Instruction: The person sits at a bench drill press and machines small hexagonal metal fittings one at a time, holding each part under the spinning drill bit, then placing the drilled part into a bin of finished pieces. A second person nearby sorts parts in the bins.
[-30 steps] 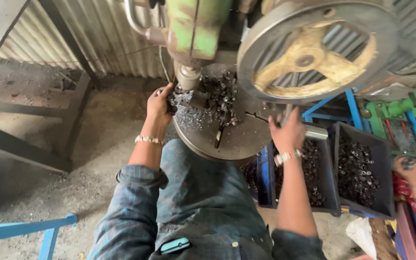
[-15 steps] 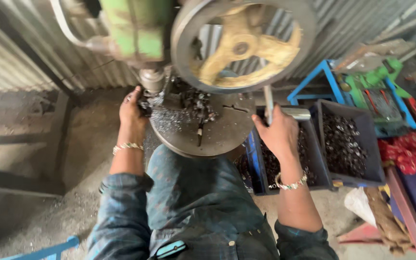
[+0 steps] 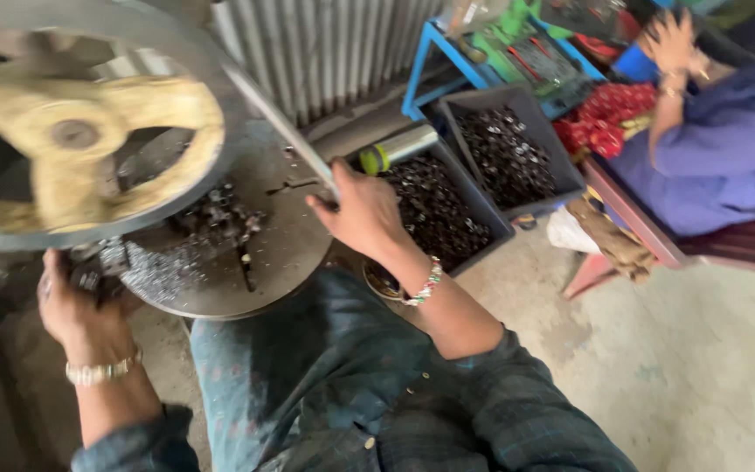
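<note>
Over the round table, the right hand closes its grip on a lever slanting up-left.

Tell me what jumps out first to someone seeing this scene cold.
The big grey flywheel with yellow spokes fills the upper left, above a round metal table strewn with small dark parts. The right hand grips a slim metal lever at the table's edge, while the left hand rests at the lower left by the parts. To the right, dark bins of small metal pieces sit on the floor beside another person in purple.
</note>
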Tool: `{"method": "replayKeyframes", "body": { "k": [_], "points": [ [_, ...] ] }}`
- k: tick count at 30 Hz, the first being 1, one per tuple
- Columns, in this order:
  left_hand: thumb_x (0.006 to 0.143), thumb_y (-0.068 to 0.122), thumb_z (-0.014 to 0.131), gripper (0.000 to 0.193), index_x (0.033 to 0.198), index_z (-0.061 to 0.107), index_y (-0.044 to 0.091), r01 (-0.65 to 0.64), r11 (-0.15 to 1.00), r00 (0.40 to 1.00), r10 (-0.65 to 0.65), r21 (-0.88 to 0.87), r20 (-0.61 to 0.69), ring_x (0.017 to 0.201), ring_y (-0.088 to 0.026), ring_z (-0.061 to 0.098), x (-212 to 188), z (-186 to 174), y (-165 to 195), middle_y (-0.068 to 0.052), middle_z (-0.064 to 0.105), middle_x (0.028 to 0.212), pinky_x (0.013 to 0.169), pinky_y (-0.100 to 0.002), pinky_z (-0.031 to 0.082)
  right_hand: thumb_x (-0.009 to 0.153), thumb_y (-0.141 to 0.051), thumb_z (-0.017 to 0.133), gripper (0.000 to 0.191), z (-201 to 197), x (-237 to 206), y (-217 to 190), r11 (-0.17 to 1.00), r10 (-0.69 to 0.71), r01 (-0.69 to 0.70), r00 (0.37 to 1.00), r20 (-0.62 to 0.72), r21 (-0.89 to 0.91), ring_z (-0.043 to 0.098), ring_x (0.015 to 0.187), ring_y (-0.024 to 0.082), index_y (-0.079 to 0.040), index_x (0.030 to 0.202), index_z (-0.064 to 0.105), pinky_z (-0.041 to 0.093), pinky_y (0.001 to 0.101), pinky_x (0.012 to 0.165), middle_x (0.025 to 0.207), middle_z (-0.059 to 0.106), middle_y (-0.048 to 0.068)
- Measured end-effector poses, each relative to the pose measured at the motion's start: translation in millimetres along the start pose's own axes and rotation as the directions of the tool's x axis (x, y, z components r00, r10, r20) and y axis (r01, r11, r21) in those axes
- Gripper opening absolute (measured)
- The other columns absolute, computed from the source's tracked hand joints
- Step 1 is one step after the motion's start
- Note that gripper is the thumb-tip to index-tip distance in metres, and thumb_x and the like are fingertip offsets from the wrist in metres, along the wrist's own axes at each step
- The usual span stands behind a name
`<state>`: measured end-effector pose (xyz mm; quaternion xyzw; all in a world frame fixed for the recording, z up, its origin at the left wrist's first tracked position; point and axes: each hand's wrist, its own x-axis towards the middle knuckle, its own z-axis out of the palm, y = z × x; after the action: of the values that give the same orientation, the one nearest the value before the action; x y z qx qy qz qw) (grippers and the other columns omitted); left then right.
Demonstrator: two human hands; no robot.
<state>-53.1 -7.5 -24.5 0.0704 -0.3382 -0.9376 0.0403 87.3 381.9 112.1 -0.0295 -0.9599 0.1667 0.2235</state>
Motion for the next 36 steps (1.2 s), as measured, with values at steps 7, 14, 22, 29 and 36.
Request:
{"method": "replayKeyframes", "body": {
  "k": [7,14,22,29,36],
  "points": [
    [0.115,0.023,0.060,0.027,0.123,0.064,-0.002,-0.058,0.998,0.998,0.057,0.000,0.033,0.105,-0.028,0.075,-3,-1,-9,-0.016,0.072,0.118,0.094,-0.046,0.068,0.088,-0.040,0.075,0.047,3,-3,3,0.997,0.010,-0.010,1.000,-0.008,0.071,0.068,0.052,0.030,-0.003,0.109,0.055,0.054,0.0413,0.051,0.060,0.065,0.009],
    [0.108,0.023,0.064,0.021,0.110,0.068,0.003,-0.147,0.985,0.965,0.162,0.086,-0.207,0.096,-0.031,0.080,1,11,-11,-0.014,0.081,0.107,0.084,-0.047,0.070,0.089,-0.040,0.077,0.046,7,-6,5,0.997,0.005,-0.003,1.000,-0.028,0.083,0.067,0.057,0.036,-0.004,0.106,0.054,0.054,0.0449,0.054,0.062,0.065,0.013],
    [0.107,0.021,0.065,0.019,0.102,0.065,0.003,-0.386,0.922,0.921,0.384,-0.021,-0.058,0.090,-0.027,0.073,-8,22,-7,-0.014,0.074,0.101,0.086,-0.046,0.064,0.088,-0.042,0.078,0.045,7,3,-8,0.995,0.066,-0.064,0.997,-0.031,0.077,0.071,0.064,0.037,-0.005,0.104,0.058,0.055,0.0465,0.057,0.073,0.069,0.014],
    [0.101,0.029,0.067,0.023,0.111,0.068,0.008,0.074,0.990,0.997,-0.073,-0.119,0.013,0.094,-0.021,0.070,20,25,18,-0.006,0.074,0.104,0.087,-0.039,0.059,0.087,-0.040,0.081,0.047,5,8,-16,0.998,0.032,-0.031,0.999,-0.020,0.048,0.069,0.066,0.041,-0.002,0.101,0.057,0.054,0.0499,0.060,0.073,0.069,0.016],
    [0.098,0.038,0.071,0.026,0.103,0.066,0.013,0.053,0.999,0.996,-0.053,-0.002,-0.067,0.063,-0.013,0.061,-3,10,4,-0.001,0.069,0.082,0.048,-0.028,0.046,0.087,-0.036,0.082,0.043,5,9,-18,0.998,0.056,-0.054,0.997,-0.047,0.044,0.069,0.069,0.043,-0.002,0.093,0.057,0.053,0.0516,0.063,0.074,0.069,0.017]
  ]
}}
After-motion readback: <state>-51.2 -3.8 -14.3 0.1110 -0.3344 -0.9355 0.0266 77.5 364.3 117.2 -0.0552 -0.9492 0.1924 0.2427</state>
